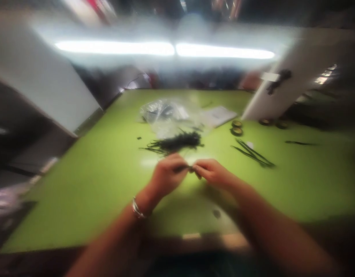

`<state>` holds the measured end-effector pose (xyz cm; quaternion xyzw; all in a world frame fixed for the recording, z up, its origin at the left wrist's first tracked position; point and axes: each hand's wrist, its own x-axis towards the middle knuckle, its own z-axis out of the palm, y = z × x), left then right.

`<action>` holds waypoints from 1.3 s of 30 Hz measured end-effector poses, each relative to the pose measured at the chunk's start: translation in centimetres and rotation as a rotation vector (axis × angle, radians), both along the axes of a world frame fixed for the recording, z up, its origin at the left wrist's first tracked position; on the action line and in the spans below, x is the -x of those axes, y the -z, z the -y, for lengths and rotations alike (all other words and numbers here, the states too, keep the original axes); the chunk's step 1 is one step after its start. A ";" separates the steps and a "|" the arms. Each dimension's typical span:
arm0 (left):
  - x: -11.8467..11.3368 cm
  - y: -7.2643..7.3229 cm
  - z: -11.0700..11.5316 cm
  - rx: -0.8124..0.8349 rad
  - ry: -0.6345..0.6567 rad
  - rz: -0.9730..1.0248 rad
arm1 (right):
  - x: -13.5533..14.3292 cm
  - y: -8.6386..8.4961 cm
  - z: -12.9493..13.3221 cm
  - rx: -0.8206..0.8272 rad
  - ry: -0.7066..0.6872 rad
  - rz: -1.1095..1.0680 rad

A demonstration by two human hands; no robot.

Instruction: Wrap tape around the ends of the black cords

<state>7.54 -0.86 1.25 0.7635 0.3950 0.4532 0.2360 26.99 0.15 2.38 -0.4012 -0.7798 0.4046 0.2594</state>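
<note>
My left hand (168,174) and my right hand (211,171) meet over the middle of the green table. Both are closed in a pinch on a thin dark cable-like piece (190,168), whose short middle part shows between the fingertips. Blur hides its exact kind and its ends. A metal bracelet (136,207) sits on my left wrist. Just beyond my hands lies a heap of thin black cable-like pieces (180,142), with loose ends pointing left.
Behind the heap lies a clear plastic bag (163,113) beside a white pad (220,115). Two tape rolls (236,129) and long black strips (254,154) lie to the right. A white upright panel (269,96) rises at the back right. Bright tube lights (116,48) hang above.
</note>
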 end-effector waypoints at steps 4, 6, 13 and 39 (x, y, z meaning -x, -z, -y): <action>0.2 -0.5 -0.3 0.118 0.017 0.076 | 0.1 -0.3 0.2 -0.025 0.081 -0.126; 0.4 -0.7 -0.4 0.185 0.018 0.089 | 0.0 -0.1 0.1 -0.211 0.109 -0.127; 0.8 -1.2 -0.3 0.270 0.063 0.094 | -0.5 0.8 -0.2 -0.882 0.154 0.012; 0.4 0.1 -0.5 0.795 0.262 0.355 | 1.3 -0.2 1.0 0.072 0.267 -0.198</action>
